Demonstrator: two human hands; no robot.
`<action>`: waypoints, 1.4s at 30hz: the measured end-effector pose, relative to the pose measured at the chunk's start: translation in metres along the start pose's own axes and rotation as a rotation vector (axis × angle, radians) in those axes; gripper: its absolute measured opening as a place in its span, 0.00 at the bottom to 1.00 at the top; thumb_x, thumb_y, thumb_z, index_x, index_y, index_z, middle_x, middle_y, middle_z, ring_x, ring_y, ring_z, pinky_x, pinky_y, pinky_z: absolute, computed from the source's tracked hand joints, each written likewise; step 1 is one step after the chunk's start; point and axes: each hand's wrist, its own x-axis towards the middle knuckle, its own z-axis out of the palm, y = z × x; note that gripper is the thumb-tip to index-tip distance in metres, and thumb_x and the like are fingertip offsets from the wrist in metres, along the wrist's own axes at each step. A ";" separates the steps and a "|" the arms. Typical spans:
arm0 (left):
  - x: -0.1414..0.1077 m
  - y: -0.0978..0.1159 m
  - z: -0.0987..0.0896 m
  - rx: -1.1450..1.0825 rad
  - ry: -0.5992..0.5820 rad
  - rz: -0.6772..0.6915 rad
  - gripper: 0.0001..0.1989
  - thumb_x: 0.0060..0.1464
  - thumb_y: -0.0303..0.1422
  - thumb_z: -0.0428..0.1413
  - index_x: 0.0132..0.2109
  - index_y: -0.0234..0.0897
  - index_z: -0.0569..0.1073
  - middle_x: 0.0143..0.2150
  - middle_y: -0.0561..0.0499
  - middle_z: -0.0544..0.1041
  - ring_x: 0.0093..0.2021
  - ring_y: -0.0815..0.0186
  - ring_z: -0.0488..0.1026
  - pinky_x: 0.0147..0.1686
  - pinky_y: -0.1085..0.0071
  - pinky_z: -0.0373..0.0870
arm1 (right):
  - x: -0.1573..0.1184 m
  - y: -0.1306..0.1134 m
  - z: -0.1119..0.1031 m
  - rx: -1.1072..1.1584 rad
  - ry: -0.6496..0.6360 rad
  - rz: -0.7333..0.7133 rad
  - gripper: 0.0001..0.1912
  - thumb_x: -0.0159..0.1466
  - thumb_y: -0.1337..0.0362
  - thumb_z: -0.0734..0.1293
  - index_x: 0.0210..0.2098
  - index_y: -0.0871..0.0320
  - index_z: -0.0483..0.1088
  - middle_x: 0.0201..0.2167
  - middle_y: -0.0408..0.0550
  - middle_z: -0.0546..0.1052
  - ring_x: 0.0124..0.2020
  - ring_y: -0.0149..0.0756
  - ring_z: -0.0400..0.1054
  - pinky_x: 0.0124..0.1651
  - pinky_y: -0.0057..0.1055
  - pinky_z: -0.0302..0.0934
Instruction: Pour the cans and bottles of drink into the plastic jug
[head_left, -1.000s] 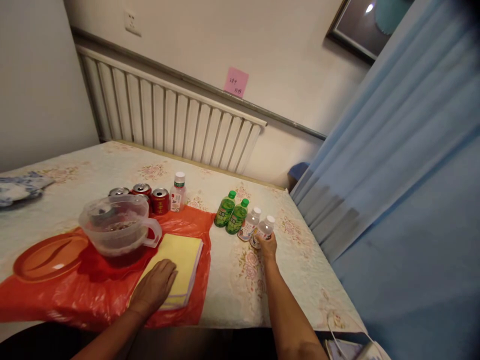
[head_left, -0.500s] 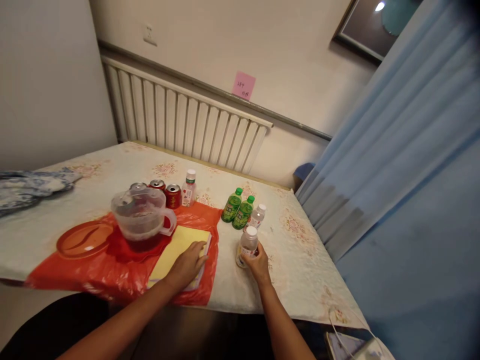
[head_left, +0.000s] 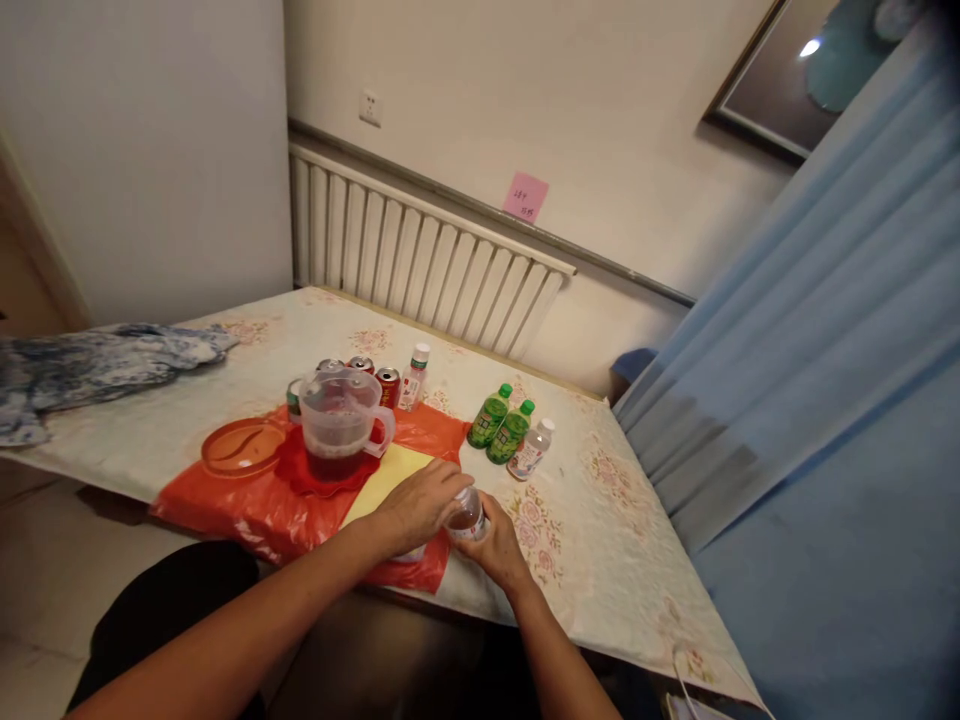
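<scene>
My right hand [head_left: 496,548] is wrapped round a small clear plastic bottle [head_left: 466,517], which is tilted over the table's front part. At the bottle's top, my left hand [head_left: 421,508] has its fingers closed around the cap, which they mostly cover. Below my left forearm and hand lies a yellow notebook [head_left: 388,476], partly hidden, on a red plastic bag [head_left: 262,520]. To the left stands a clear plastic pitcher [head_left: 341,412] with dark liquid low down, on a red scalloped base [head_left: 300,478]. An orange lid [head_left: 238,448] rests beside it.
Two green drink bottles [head_left: 499,425] and a white-capped bottle [head_left: 531,450] stand right of centre. Behind the pitcher are several cans [head_left: 388,388] and another white-capped bottle [head_left: 414,378]. Bunched patterned cloth [head_left: 112,365] lies left; a blue curtain [head_left: 810,350] hangs right.
My right hand has lifted the bottle off the table and brought it left, tilting it. My left hand has left the notebook and moved to the bottle's cap. The view has shifted left.
</scene>
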 end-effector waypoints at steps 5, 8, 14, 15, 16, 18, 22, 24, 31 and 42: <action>-0.012 -0.001 -0.008 0.094 0.033 -0.132 0.12 0.62 0.32 0.53 0.52 0.36 0.71 0.46 0.44 0.73 0.47 0.55 0.71 0.47 0.61 0.70 | 0.004 -0.010 0.007 0.018 -0.056 -0.010 0.29 0.50 0.66 0.75 0.52 0.56 0.71 0.46 0.48 0.77 0.46 0.43 0.72 0.51 0.38 0.67; -0.018 -0.005 -0.008 0.054 0.171 -0.255 0.11 0.64 0.36 0.51 0.48 0.36 0.72 0.43 0.45 0.73 0.43 0.56 0.71 0.43 0.63 0.69 | 0.009 -0.017 0.007 0.007 -0.064 -0.016 0.30 0.50 0.66 0.75 0.53 0.56 0.71 0.47 0.49 0.77 0.47 0.43 0.72 0.52 0.38 0.66; -0.035 -0.038 0.016 -0.545 0.498 -0.546 0.10 0.55 0.40 0.55 0.39 0.38 0.71 0.36 0.50 0.71 0.39 0.60 0.69 0.42 0.65 0.65 | 0.043 -0.030 0.005 -0.074 -0.038 -0.046 0.26 0.52 0.63 0.74 0.50 0.56 0.72 0.44 0.49 0.78 0.43 0.43 0.72 0.48 0.37 0.67; -0.039 -0.045 0.024 -0.734 0.497 -0.650 0.11 0.52 0.41 0.57 0.36 0.39 0.71 0.32 0.53 0.70 0.36 0.62 0.68 0.39 0.67 0.65 | 0.052 -0.032 0.005 -0.094 -0.033 -0.064 0.25 0.52 0.62 0.74 0.49 0.56 0.72 0.44 0.49 0.78 0.42 0.43 0.72 0.47 0.37 0.66; -0.043 -0.053 0.034 -0.804 0.488 -0.700 0.12 0.50 0.42 0.57 0.35 0.39 0.70 0.28 0.55 0.67 0.31 0.64 0.66 0.34 0.68 0.64 | 0.062 -0.035 0.005 -0.118 -0.032 -0.089 0.24 0.53 0.61 0.74 0.49 0.56 0.73 0.43 0.49 0.78 0.42 0.42 0.72 0.47 0.37 0.66; -0.051 -0.066 0.053 -0.897 0.471 -0.761 0.14 0.48 0.44 0.56 0.34 0.38 0.69 0.24 0.58 0.63 0.25 0.67 0.63 0.28 0.70 0.62 | 0.083 -0.041 0.005 -0.166 -0.039 -0.154 0.21 0.53 0.62 0.73 0.47 0.56 0.73 0.42 0.48 0.78 0.42 0.42 0.71 0.48 0.37 0.65; -0.065 -0.083 0.079 -1.078 0.467 -0.856 0.18 0.41 0.45 0.59 0.34 0.38 0.67 0.25 0.59 0.63 0.25 0.69 0.66 0.27 0.72 0.63 | 0.124 -0.054 0.006 -0.286 -0.058 -0.255 0.22 0.53 0.67 0.71 0.48 0.56 0.73 0.43 0.48 0.77 0.44 0.43 0.69 0.51 0.38 0.62; -0.070 -0.088 0.086 -1.150 0.467 -0.886 0.20 0.39 0.45 0.61 0.35 0.38 0.67 0.27 0.58 0.65 0.27 0.67 0.69 0.30 0.71 0.66 | 0.142 -0.062 0.007 -0.378 -0.065 -0.278 0.26 0.53 0.68 0.70 0.52 0.55 0.71 0.45 0.49 0.75 0.46 0.44 0.67 0.52 0.39 0.61; -0.081 -0.101 0.103 -1.287 0.463 -0.899 0.24 0.34 0.46 0.66 0.36 0.36 0.70 0.29 0.56 0.69 0.32 0.65 0.72 0.37 0.68 0.69 | 0.193 -0.088 0.017 -0.729 -0.142 -0.377 0.31 0.54 0.70 0.68 0.58 0.55 0.66 0.51 0.53 0.72 0.50 0.46 0.63 0.55 0.40 0.57; -0.088 -0.102 0.115 -1.310 0.489 -0.841 0.22 0.39 0.48 0.65 0.35 0.37 0.70 0.30 0.56 0.71 0.34 0.66 0.71 0.38 0.69 0.68 | 0.220 -0.115 0.023 -1.049 -0.194 -0.524 0.28 0.62 0.70 0.63 0.62 0.57 0.64 0.51 0.58 0.70 0.51 0.48 0.58 0.56 0.42 0.50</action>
